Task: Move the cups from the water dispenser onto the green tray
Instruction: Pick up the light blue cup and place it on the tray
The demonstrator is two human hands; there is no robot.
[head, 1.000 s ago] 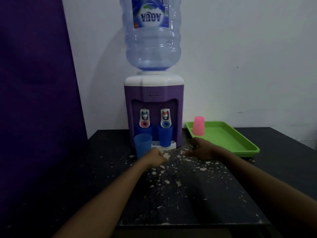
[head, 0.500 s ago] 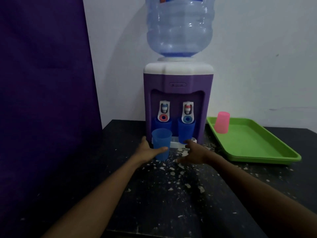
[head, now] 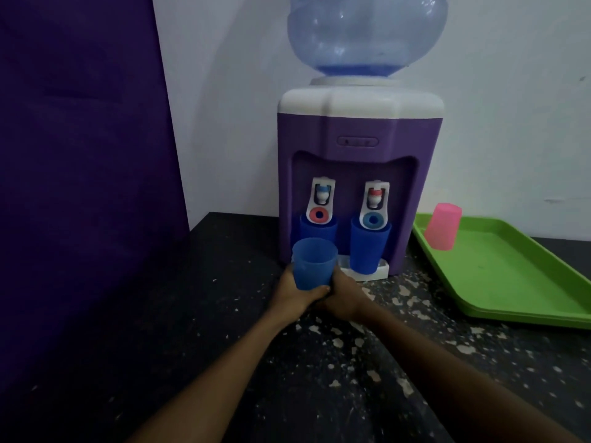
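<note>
A light blue cup stands upright in front of the purple water dispenser. My left hand wraps its lower left side and my right hand presses against its lower right side. Two darker blue cups remain on the dispenser's drip ledge: one under the left tap, partly hidden behind the held cup, and one under the right tap. The green tray lies to the right, with a pink cup upside down at its far left corner.
A big water bottle sits on top of the dispenser. A purple panel stands along the left side. The black table is speckled with white flecks. A white wall is behind everything.
Both hands have closed in around the light blue cup; before, only the left hand touched it and the right lay on the table. The view has moved closer to the dispenser.
</note>
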